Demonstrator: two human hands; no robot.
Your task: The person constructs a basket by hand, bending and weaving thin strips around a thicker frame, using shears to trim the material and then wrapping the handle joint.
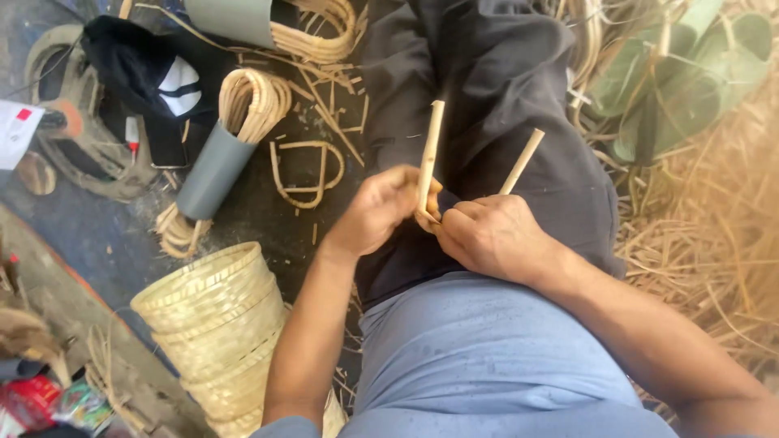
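Observation:
My left hand [377, 209] grips a pale cane stick [429, 150] that stands almost upright over my lap. Its thumb and fingers close around the stick's lower end. My right hand [491, 235] touches the left hand and is closed around a second cane stick [522, 160], which slants up to the right. The lower ends of both sticks are hidden between my hands. Under them lie my dark trousers [495, 73] and my grey-blue shirt [479, 349].
A stack of woven baskets [215, 324] stands at my lower left. A grey tube [215, 170] stuffed with cane loops lies on the dark floor, beside a bent cane frame [307, 172]. Loose cane strips [698, 235] and green leaves [690, 73] pile up on the right.

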